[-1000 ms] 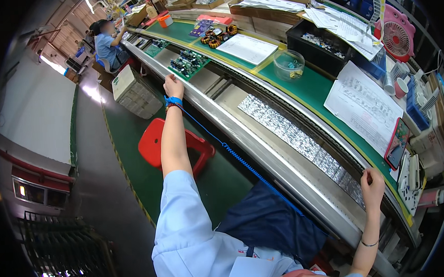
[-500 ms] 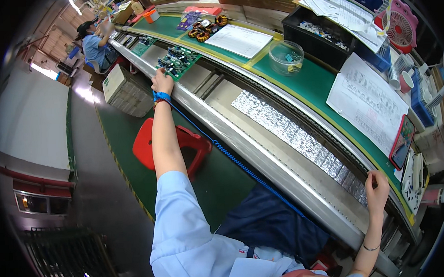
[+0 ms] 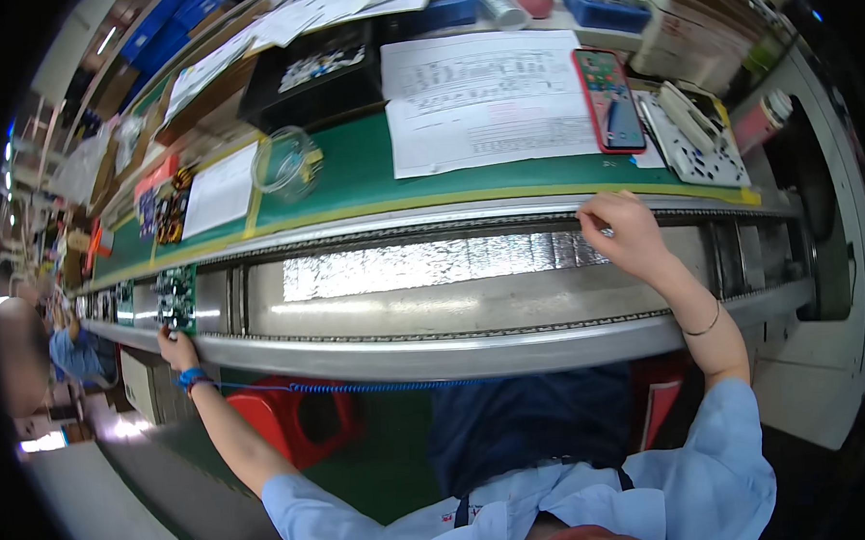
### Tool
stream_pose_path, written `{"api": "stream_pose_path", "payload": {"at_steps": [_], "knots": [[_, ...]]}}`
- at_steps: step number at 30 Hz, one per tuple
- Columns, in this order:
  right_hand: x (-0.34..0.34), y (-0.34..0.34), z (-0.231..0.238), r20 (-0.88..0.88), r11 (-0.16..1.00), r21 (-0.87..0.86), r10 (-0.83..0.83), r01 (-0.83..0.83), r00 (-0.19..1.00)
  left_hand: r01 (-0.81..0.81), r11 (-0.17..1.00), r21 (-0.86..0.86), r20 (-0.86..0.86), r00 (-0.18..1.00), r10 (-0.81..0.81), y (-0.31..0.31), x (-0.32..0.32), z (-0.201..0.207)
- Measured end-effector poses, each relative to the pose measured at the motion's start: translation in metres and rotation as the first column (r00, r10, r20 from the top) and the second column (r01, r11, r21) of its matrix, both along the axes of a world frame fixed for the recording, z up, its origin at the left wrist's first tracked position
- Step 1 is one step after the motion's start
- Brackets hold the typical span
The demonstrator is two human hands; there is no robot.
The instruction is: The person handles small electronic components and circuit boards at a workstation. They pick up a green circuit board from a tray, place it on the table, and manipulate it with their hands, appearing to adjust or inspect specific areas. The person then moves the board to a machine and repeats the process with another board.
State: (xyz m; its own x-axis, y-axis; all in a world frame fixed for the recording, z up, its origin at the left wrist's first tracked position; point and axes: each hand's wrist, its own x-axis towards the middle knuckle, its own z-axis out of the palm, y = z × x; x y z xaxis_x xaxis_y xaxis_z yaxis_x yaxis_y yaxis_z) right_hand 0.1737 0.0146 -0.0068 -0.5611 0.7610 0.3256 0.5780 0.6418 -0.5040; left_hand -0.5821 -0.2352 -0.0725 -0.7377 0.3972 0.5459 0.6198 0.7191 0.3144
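Note:
At the left end of the conveyor, a green circuit board crowded with parts lies across the rails. My left hand, with a blue wrist strap, reaches out to its near edge; thumb and fingers close on the board there. Over the far chain rail on the right is my right hand. Its fingers are curled to the thumb in a pinch, and anything tiny between them is too small to make out. Beneath this hand runs the conveyor's metal bed with a shiny foil strip.
Behind the rail, a green bench holds printed sheets, a red-cased phone, a clear round tub, a black parts box and copper coils. A blue coiled cord hangs along the near rail, above a red stool.
The view has swung to the right, so the conveyor now runs level across it. My left hand remains at the circuit board's edge, and my right hand stays pinched over the far rail.

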Motion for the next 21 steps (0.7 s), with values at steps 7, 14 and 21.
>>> {"api": "stream_pose_path", "payload": {"at_steps": [7, 14, 21], "knots": [[0.009, 0.003, 0.002, -0.034, 0.995, 0.077, -0.066, 0.069, 0.997, -0.069, 0.997, -0.023, 0.089, 0.994, 0.071, 0.015, 0.018, 0.005], [0.051, 0.038, 0.021, -0.147, 0.909, 0.239, -0.313, 0.341, 0.938, 0.079, 0.997, 0.016, 0.083, 0.993, -0.080, 0.006, 0.014, 0.013], [0.095, 0.048, 0.034, -0.132, 0.917, -0.055, -0.399, 0.396, 0.907, 0.225, 0.974, 0.037, 0.040, 0.973, -0.227, 0.007, 0.033, 0.010]]}}
